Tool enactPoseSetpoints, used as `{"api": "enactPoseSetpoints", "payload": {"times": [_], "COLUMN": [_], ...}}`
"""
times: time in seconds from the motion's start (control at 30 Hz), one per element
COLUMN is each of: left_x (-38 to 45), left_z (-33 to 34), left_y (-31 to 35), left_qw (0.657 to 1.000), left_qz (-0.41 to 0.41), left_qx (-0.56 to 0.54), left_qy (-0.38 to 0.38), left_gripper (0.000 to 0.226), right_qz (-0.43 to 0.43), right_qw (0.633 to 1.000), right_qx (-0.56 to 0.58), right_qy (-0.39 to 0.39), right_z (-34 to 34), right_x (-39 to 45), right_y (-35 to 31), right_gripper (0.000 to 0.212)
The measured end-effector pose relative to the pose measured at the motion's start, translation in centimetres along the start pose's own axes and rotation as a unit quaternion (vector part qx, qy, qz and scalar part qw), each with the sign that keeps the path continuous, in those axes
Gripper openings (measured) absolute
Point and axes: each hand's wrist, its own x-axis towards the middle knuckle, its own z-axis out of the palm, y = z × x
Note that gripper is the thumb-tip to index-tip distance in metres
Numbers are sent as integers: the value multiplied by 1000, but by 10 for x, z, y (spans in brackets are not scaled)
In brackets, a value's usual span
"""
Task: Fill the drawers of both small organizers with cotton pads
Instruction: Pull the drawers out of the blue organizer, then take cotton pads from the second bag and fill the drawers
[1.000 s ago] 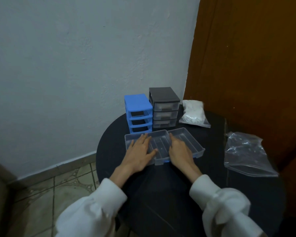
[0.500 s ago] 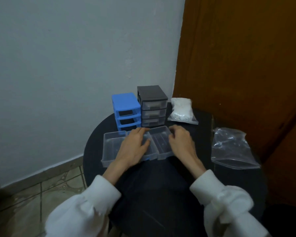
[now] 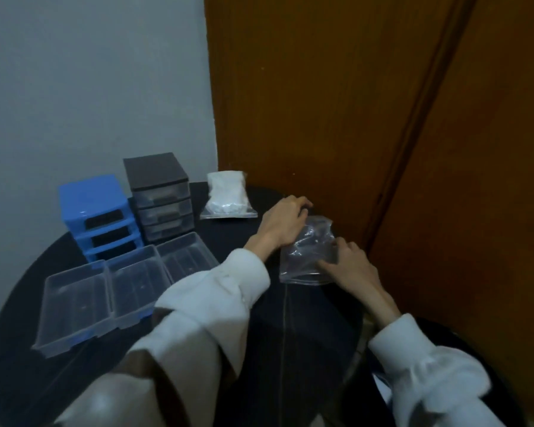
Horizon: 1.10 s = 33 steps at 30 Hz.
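Two organizers (image 3: 127, 208), three loose drawers (image 3: 121, 285), two bags; both hands' fingers (image 3: 302, 208) grasping clear bag (image 3: 309, 257).

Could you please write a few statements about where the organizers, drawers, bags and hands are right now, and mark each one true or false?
1. The blue organizer stands left of the dark grey organizer. True.
2. Three clear drawers lie on the table in front of the organizers. True.
3. The blue organizer has all its drawers in place. False: its three slots are open and dark.
4. Both hands are on the bag of white cotton pads. False: the left hand and right hand are on the clear bag near the wooden door; the white-filled bag lies untouched.
5. The clear drawers already hold cotton pads. False: nothing white shows in them.
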Motion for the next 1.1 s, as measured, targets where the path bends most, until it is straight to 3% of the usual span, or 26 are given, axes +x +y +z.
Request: {"api": "enactPoseSetpoints", "payload": {"times": [0.13,0.23,0.33,0.43,0.57,0.7,0.83,0.93,0.97,1.03,1.1], "left_x": [23,27,28,26,17,6,-8,-15,-15,-20,-25], "left_z": [22,30,29,22,10,-9,-32,-56,-64,-78,-86], "left_y": [-1,-7,-10,-13,-13,-13,-9,-5,-8,-14,-18], "left_qw": [991,986,991,986,976,954,930,871,856,858,866], "left_qz": [0,-22,-37,-69,-46,-33,-25,-86,-119,-158,-139], "left_qx": [66,67,24,-105,-206,-289,-333,-433,-460,-469,-468], "left_qy": [-118,-149,-128,-109,-48,78,153,215,206,140,108], "left_gripper": [41,40,37,34,33,35,34,36,37,34,26], "right_qz": [-22,-50,-77,-103,-55,-34,-76,-114,-132,-160,-173], "right_qw": [999,997,994,988,979,919,882,864,859,856,849], "right_qx": [-16,31,61,111,195,387,445,467,473,473,478], "right_qy": [-43,-41,-47,-31,35,75,137,151,144,136,145], "right_z": [7,6,2,-2,-8,-16,-35,-55,-60,-65,-65], "right_x": [2,7,11,14,18,18,17,18,19,18,18], "right_y": [18,27,34,38,39,25,-7,-24,-29,-39,-47], "right_gripper": [66,63,61,60,68,65,36,17,12,5,13]}}
